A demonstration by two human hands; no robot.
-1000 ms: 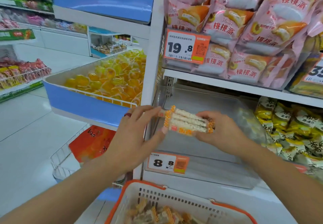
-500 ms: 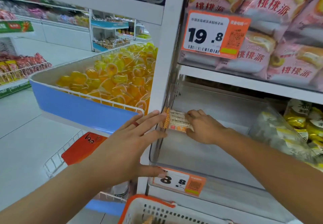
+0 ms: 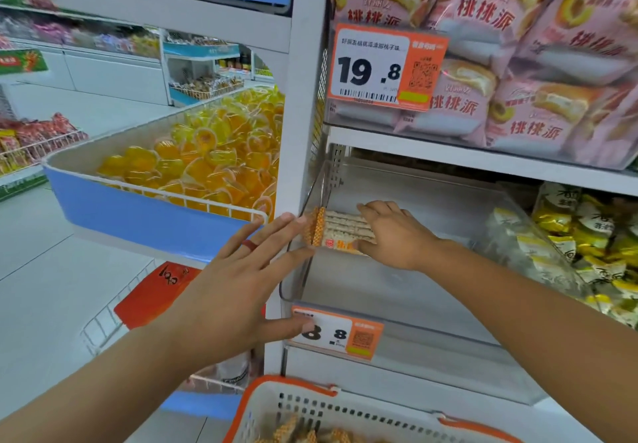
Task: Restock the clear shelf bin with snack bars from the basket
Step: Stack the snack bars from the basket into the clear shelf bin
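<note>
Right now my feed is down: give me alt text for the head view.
The right hand presses a stack of snack bars against the left wall of the otherwise bare clear shelf bin. The open left hand hovers outside that wall. The orange-rimmed basket with more bars sits below.

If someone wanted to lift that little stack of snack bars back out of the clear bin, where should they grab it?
Probably across the long sides, coming from above and the open front. The snack bars lie flat on the clear bin floor, their crimped ends against its left wall, so that end is blocked. The right hand already spans them from the right; the left hand stays outside.
</note>
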